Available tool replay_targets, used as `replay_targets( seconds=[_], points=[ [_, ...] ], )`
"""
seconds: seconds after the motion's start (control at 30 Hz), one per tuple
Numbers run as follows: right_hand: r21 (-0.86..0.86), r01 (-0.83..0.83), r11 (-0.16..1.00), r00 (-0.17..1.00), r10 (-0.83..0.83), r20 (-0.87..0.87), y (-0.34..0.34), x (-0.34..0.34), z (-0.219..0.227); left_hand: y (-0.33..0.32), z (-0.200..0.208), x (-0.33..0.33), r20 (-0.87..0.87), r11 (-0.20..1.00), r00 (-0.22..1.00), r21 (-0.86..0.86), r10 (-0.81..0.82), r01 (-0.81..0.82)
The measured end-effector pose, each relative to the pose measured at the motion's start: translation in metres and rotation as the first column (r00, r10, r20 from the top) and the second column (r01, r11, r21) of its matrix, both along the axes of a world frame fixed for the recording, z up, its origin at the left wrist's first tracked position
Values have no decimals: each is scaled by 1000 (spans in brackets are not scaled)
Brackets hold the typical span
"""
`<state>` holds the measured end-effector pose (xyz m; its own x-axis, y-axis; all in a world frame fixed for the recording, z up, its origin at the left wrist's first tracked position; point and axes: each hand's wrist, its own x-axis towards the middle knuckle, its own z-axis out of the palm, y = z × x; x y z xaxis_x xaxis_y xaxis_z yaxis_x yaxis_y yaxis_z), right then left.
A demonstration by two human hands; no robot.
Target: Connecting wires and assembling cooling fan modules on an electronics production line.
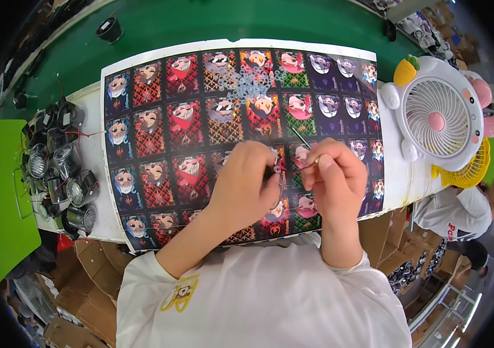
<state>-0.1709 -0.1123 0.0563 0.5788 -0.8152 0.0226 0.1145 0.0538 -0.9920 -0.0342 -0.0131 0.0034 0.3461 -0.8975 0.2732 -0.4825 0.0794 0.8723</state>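
Note:
My left hand (246,177) is curled above a printed sheet (168,95) covered in rows of colourful cartoon cards. Its thumb and forefinger close round something small and dark, mostly hidden by the fingers. To the right of it, my right hand (340,177) pinches a thin wire-like piece between thumb and fingertips; what it is stays too small to tell. Just beyond these fingertips, a slim dark rod (300,138) with a pale tip shows against the sheet. Farther off on the sheet lies a loose heap of small translucent rings (251,86).
At the left table end several black lamp units (64,162) with clear lenses and red wires are piled up. A white fan (435,119) stands at the right, with a yellow basket-like thing (470,165) beside it. Another black unit (109,30) lies on the green surface (195,23) beyond.

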Motion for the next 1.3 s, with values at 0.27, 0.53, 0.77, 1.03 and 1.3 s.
replay_targets(
  seconds=[0.27, 0.53, 0.77, 1.03, 1.3],
  points=[
    [-253, -181, 950, 939, 91, -331, 7, 8, -23, 8, -6, -2, -70, 999, 998, 52, 0, 3],
    [-304, -131, 943, 888, -25, -460, 2, 9, -25, 10, -6, -3, -177, 994, 984, 108, -4, 23],
    [-421, -253, 871, 917, 78, -391, -2, 6, -22, 10, -8, -5, -203, 993, 979, 120, 2, 23],
    [-658, -320, 682, 910, 28, -414, -5, 5, -19, 6, -7, -7, -224, 996, 974, 87, 32, -12],
    [-616, -417, 669, 596, -311, -740, -39, -2, -45, 4, -3, -7, -196, 991, 979, 132, 55, -29]
  ],
)
